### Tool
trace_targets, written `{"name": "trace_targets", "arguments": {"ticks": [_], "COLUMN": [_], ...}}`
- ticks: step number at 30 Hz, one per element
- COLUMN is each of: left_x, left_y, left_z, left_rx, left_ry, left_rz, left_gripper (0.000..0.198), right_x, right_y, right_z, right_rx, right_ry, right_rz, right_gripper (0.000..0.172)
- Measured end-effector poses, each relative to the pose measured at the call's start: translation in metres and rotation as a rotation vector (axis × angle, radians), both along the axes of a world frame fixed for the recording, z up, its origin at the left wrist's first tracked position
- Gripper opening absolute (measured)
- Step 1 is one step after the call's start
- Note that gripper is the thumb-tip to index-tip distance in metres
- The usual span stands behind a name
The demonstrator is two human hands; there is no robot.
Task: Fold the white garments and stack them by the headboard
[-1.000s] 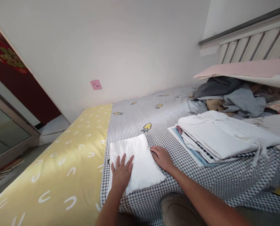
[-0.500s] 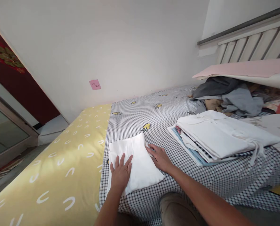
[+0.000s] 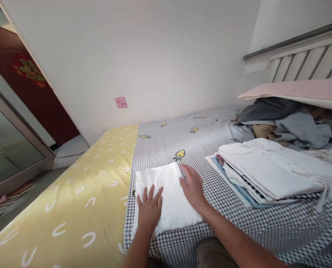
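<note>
A folded white cloth (image 3: 170, 197) lies flat on the checked bedsheet (image 3: 160, 149), near the bed's front edge. My left hand (image 3: 149, 206) rests on it palm down, fingers spread over its left part. At the cloth's right edge is my right hand (image 3: 193, 186), fingers extended and thumb apart, with nothing visible in its grasp. Whether the right fingertips touch the cloth or the sheet, I cannot tell.
To the right lies a stack of folded white garments (image 3: 271, 167) with ties, over blue and checked cloth. Behind it sit crumpled grey clothes (image 3: 302, 119) under a pink board (image 3: 296, 88). Yellow bedding (image 3: 99, 193) covers the left side. A pink note (image 3: 121, 102) is on the wall.
My right hand has shifted along the cloth's right edge, its thumb now apart from the fingers. My left hand stays on the cloth. The whole view has shifted slightly.
</note>
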State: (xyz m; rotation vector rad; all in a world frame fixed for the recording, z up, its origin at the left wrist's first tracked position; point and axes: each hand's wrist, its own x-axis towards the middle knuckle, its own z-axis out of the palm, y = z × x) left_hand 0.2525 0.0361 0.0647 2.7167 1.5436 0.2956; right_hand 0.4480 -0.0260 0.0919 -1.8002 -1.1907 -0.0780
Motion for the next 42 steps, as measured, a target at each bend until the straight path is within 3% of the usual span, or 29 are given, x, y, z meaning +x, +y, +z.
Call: {"name": "trace_targets", "arguments": {"ticks": [3,6,9,12,16,22,25,27,29,34,42], "left_x": [-0.001,-0.001,-0.002,-0.001,0.000,0.001,0.002,0.002,0.002,0.002,0.003], "left_y": [-0.001,-0.001,0.000,-0.001,-0.001,0.000,-0.001,-0.002,-0.003,-0.002,-0.004], "left_z": [-0.003,-0.008,-0.014,-0.017,-0.020,-0.027,-0.028,-0.027,-0.027,-0.028,-0.024], "left_rx": [0.022,0.061,0.078,0.078,0.082,0.122,0.133,0.132,0.132,0.128,0.123], "left_ry": [-0.023,-0.071,-0.137,-0.175,-0.198,-0.239,-0.250,-0.258,-0.263,-0.242,-0.235], "left_rz": [0.002,0.002,-0.005,-0.002,-0.005,-0.005,-0.001,0.000,0.003,0.005,0.007], "left_gripper": [0.047,0.046,0.046,0.045,0.046,0.046,0.047,0.047,0.047,0.047,0.048], "right_x": [-0.039,-0.050,-0.042,-0.034,-0.016,0.027,0.018,-0.002,-0.024,-0.053,-0.051], "right_y": [-0.005,-0.004,0.000,0.002,0.005,0.025,0.028,0.025,0.021,0.010,0.009], "right_z": [0.005,-0.015,-0.036,-0.044,-0.042,-0.023,-0.009,-0.006,-0.010,-0.036,-0.042], "right_rx": [-0.058,-0.376,-0.602,-0.611,-0.639,-0.812,-0.661,-0.453,-0.355,-0.587,-0.631], "right_ry": [-0.343,-0.397,-0.345,-0.370,-0.397,-0.287,-0.365,-0.483,-0.524,-0.411,-0.401], "right_rz": [0.124,0.203,0.162,0.162,0.148,-0.052,-0.174,-0.150,-0.059,0.179,0.194], "right_gripper": [0.053,0.056,0.059,0.056,0.051,0.054,0.057,0.055,0.054,0.055,0.057]}}
